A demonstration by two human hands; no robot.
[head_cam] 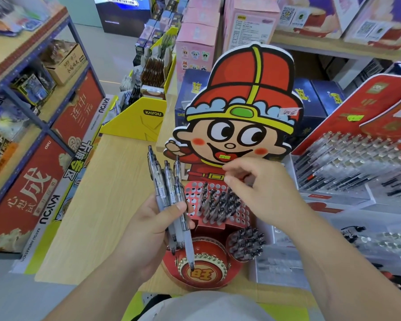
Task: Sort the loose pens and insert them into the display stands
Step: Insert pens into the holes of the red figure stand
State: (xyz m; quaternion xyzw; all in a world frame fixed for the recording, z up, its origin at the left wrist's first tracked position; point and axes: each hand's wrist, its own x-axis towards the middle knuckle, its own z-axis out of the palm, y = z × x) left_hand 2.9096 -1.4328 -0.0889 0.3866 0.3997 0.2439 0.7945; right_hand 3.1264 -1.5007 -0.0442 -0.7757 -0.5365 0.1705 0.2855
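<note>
The left hand [148, 225] curls round a bundle of translucent grey plastic pens [169, 200], its thumb pressed across their smooth barrels. The clip ends fan upward, and one tip points down over the round red drum-shaped base [208, 274] ringed with gold studs. The right hand [252, 188] hovers with fingers loosely bent (nothing visible in them) above the red cardboard display stand [195, 191], whose stepped top is punched with round holes. Dark-capped pens [218, 202] stand in its middle holes, and a tight round cluster of pens [245, 244] sits beside the drum. A glossy die-cut cartoon backboard [241, 93] rises behind, on the pale wood-grain tabletop [102, 205].
</note>
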